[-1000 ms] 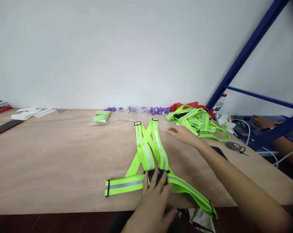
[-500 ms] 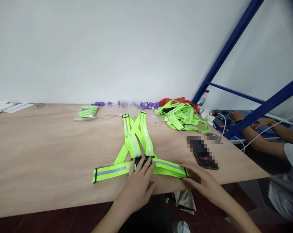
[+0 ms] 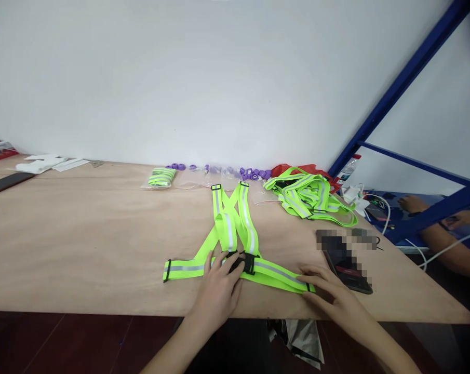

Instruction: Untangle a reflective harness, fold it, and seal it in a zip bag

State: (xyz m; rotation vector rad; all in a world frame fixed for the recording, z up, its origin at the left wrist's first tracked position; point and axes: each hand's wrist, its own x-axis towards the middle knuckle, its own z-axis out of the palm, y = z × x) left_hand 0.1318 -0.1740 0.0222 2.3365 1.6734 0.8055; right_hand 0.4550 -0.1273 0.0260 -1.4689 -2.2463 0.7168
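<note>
A neon green reflective strap vest [image 3: 231, 228] lies flat on the wooden table [image 3: 82, 249], its two shoulder straps crossing and running away from me. My left hand [image 3: 218, 288] rests flat with fingers spread on the waist band beside the black buckle [image 3: 240, 261]. My right hand [image 3: 330, 296] lies open on the right end of the waist band near the table's front edge.
A pile of more green vests [image 3: 308, 195] lies at the back right by a red bag. Purple rings [image 3: 250, 174] and a bagged vest [image 3: 160, 178] line the wall. A phone [image 3: 349, 272] lies beside my right hand. Another person's arms [image 3: 441, 244] work at the far right.
My right hand came back from the far pile to the right end of the waist band and laid it flat. My left hand stayed on the buckle area.
</note>
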